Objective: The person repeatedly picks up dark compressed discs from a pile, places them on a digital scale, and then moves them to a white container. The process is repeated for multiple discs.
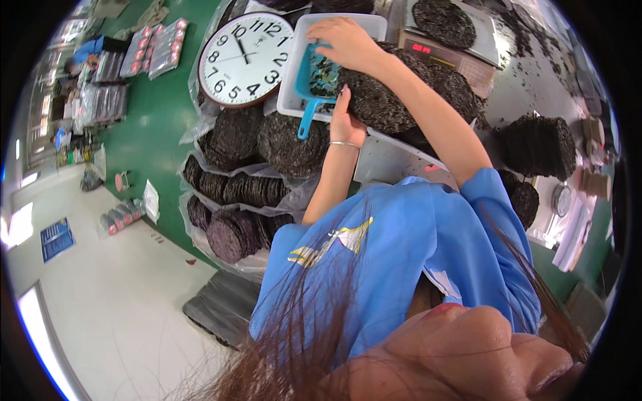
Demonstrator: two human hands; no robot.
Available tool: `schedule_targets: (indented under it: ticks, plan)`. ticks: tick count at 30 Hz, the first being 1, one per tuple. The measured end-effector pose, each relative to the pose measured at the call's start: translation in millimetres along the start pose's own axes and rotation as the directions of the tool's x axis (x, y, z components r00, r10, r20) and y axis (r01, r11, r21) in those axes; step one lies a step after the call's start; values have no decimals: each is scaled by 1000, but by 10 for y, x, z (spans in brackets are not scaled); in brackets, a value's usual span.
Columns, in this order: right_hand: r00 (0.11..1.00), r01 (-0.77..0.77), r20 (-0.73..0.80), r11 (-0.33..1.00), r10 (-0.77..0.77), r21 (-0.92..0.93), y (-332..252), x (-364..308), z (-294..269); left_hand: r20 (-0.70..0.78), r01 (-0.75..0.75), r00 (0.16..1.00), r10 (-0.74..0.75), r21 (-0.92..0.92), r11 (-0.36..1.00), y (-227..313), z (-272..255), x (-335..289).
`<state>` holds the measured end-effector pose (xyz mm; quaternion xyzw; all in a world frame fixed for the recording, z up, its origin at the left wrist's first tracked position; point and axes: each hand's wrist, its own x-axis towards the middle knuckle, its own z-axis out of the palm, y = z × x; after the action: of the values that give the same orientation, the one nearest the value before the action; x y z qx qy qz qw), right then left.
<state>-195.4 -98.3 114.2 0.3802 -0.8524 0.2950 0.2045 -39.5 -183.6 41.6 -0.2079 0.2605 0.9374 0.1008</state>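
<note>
My left hand (348, 125) grips the near left edge of a stack of dark, round, crinkled sheets (381, 100) that look like dried seaweed. Its thumb points upward along the edge, and the other fingers are partly hidden. My right hand (348, 44) reaches across the stack, fingers stretched over a white plastic bin (286, 93), with nothing visible in its grasp. Inside the bin lies a blue scoop (309, 107), its handle sticking out over the near rim. Dark flakes cover the scoop's inside.
A round wall clock (231, 73) lies left of the bin. Bagged stacks of dark discs (247, 190) sit nearer me. On the right are a digital scale (455, 67) bearing another disc, a standing stack (535, 147) and scattered flakes. Packaged goods (154, 50) rest on the green surface.
</note>
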Motion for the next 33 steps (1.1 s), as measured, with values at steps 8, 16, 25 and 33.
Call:
schedule_targets:
  ticks: [8, 16, 25, 33]
  plan:
    - [782, -582, -192, 805, 593, 119, 518, -1237, -964, 96, 10, 995, -8, -24, 1000, 208, 239, 51]
    - [416, -520, 289, -35, 862, 853, 673, -1820, -1419, 115, 63, 989, -97, 270, 961, -68, 333, 373]
    - [838, -540, -227, 702, 496, -464, 1975, -1876, -846, 158, 86, 974, -165, 415, 906, -343, 365, 405]
    - [850, -517, -398, 691, 345, -505, 1783, -2278, -1060, 182, 39, 969, -169, 558, 829, -530, 462, 440]
